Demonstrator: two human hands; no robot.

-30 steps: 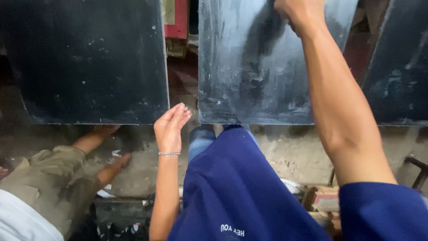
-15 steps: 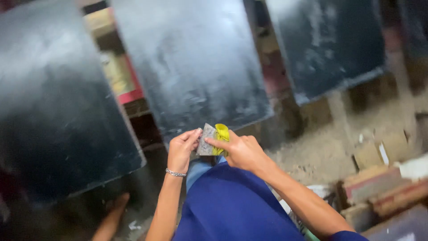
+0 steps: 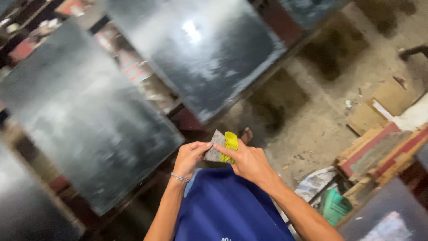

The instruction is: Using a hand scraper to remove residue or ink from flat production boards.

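Both my hands meet in front of my blue-clad lap. My left hand (image 3: 189,156), with a thin bracelet at the wrist, pinches the left edge of a small grey abrasive pad (image 3: 215,150). My right hand (image 3: 248,161) grips the pad's right side together with a yellow cloth or sponge (image 3: 230,143) that lies against it. The pad is held just below the lower edge of a large dark slate-like board (image 3: 200,62). A bare foot (image 3: 246,134) shows on the floor just beyond the hands.
A second large dark board (image 3: 84,116) stands to the left, and part of another at the lower left. Dusty concrete floor (image 3: 321,111) lies to the right, with cardboard pieces (image 3: 379,107), stacked wooden frames (image 3: 379,156), newspaper and a green object (image 3: 334,206).
My right hand came down from the board and joined my left hand on the grey pad and yellow cloth. The view has swung to the right and tilted.
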